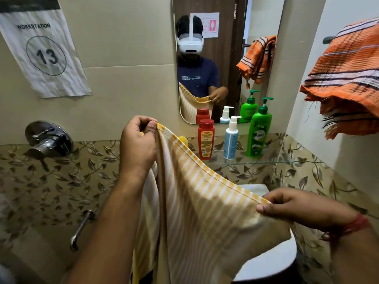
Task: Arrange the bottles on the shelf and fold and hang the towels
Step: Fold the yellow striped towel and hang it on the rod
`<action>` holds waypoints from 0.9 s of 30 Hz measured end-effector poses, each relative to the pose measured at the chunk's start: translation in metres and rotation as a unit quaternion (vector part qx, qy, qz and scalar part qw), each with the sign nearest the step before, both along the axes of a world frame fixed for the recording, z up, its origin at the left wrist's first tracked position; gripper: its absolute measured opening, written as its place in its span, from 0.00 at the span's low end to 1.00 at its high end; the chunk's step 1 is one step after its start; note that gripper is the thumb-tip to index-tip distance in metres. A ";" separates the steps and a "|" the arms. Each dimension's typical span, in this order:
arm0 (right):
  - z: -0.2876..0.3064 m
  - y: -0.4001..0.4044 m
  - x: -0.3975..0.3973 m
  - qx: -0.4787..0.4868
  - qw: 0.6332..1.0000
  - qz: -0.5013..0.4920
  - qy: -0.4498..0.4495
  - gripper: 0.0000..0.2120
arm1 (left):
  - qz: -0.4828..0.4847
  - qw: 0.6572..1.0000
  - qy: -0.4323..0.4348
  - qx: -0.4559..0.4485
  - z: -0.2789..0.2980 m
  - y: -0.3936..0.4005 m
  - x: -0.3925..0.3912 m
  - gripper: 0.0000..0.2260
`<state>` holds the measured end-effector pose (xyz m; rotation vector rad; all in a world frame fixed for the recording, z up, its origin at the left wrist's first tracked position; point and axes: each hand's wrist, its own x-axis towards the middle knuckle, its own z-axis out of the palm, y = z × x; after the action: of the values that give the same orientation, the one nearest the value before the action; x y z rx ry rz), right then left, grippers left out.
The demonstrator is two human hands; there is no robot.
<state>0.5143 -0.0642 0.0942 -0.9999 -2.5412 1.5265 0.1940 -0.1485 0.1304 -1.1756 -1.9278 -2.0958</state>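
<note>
Soft, light yellow towel (196, 201), pinched along its top hem by left hand (137, 144) and right hand (303, 208); probably floppy, best held by corners.

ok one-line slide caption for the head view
Both hands hold a striped towel stretched before three bottles.

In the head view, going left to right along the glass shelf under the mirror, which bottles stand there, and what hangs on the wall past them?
Red bottle → white-and-blue pump bottle → green pump bottle → orange striped towel on the rail at the far right.
</note>
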 end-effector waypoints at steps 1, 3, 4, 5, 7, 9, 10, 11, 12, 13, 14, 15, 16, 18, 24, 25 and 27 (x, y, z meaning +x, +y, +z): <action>0.002 0.000 0.000 -0.017 0.999 0.003 0.038 0.17 | 0.004 1.000 0.002 -0.001 0.000 0.000 0.000 0.07; 0.009 -0.003 0.001 -0.046 0.994 0.020 0.096 0.12 | 0.016 1.000 0.002 -0.002 0.000 0.000 0.000 0.05; 0.011 -0.004 0.001 -0.064 0.990 0.029 0.122 0.10 | 0.021 1.000 0.001 -0.003 -0.001 0.000 -0.001 0.05; 0.013 -0.004 0.002 -0.086 0.984 0.038 0.152 0.09 | 0.025 1.000 0.000 -0.003 -0.002 0.001 -0.003 0.05; 0.015 -0.003 0.005 -0.110 0.972 0.043 0.204 0.14 | 0.036 0.999 -0.006 -0.001 -0.003 0.003 -0.008 0.05; 0.016 -0.002 0.008 -0.111 0.963 0.034 0.245 0.21 | 0.051 0.999 -0.014 -0.004 -0.004 0.004 -0.013 0.04; 0.016 -0.001 0.009 -0.106 0.959 0.026 0.262 0.22 | 0.058 0.998 -0.017 -0.006 -0.005 0.004 -0.016 0.04; 0.015 0.002 0.010 -0.096 0.955 0.017 0.279 0.21 | 0.062 0.998 -0.019 -0.007 -0.005 0.003 -0.017 0.04; 0.014 0.005 0.012 -0.081 0.952 0.017 0.295 0.21 | 0.062 0.998 -0.022 -0.007 -0.006 0.004 -0.018 0.04; 0.013 0.006 0.014 -0.066 0.946 0.027 0.315 0.19 | 0.054 0.998 -0.025 -0.006 -0.006 0.004 -0.017 0.04; 0.012 0.005 0.014 -0.073 0.935 0.049 0.343 0.16 | 0.039 0.999 -0.027 -0.006 -0.006 0.005 -0.015 0.05; 0.013 0.002 0.013 -0.109 0.918 0.087 0.371 0.13 | 0.015 1.000 -0.023 -0.010 -0.006 0.005 -0.012 0.07; 0.013 0.000 0.012 -0.153 0.896 0.126 0.397 0.14 | -0.017 1.000 -0.018 -0.016 -0.005 0.006 -0.008 0.09; 0.014 -0.005 0.006 -0.206 0.858 0.191 0.430 0.22 | -0.092 0.995 -0.005 -0.033 0.000 0.005 0.003 0.09; 0.071 -0.048 -0.026 0.171 0.911 0.092 0.364 0.06 | -0.267 0.961 -0.008 -0.069 0.026 -0.011 0.043 0.10; 0.078 -0.054 -0.035 0.266 0.893 0.072 0.357 0.06 | -0.301 0.951 -0.021 -0.068 0.030 -0.013 0.048 0.10; 0.087 -0.061 -0.055 0.405 0.846 0.015 0.347 0.07 | -0.380 0.922 -0.056 -0.058 0.035 -0.015 0.057 0.09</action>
<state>0.4596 -0.1247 0.1813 -0.2160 -2.2344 0.4900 0.2509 -0.1637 0.1653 -2.1487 -1.8378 -2.4245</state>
